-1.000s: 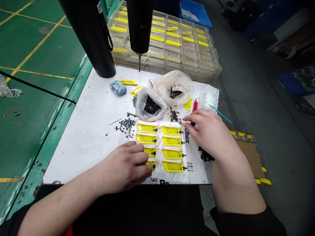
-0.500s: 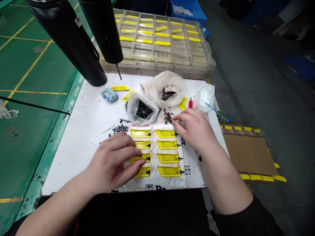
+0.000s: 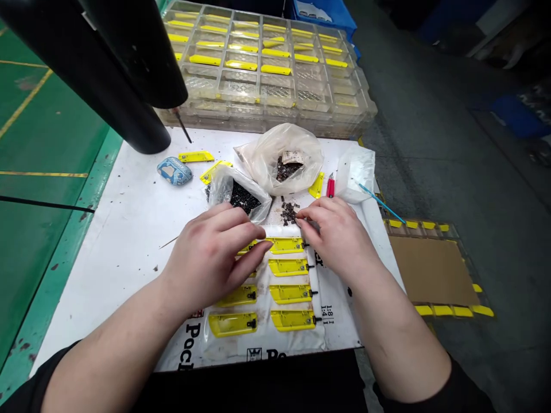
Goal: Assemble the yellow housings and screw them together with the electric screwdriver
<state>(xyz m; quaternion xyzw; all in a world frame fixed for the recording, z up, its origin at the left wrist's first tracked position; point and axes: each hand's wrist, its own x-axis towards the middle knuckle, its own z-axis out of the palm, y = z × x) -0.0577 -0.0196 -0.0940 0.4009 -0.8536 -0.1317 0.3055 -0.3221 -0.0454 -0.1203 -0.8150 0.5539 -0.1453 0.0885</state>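
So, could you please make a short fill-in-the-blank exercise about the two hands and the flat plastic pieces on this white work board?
The flat plastic pieces in rows on the white printed sheet are ____.
The clear plastic bag just beyond the left hand holds small ____ parts.
The blue-and-white oval case lies to the ____ of both bags, as the person sees it.
The fingertips of the ____ hand are closest to the small heap of loose parts.

Missing words: yellow; black; left; right.
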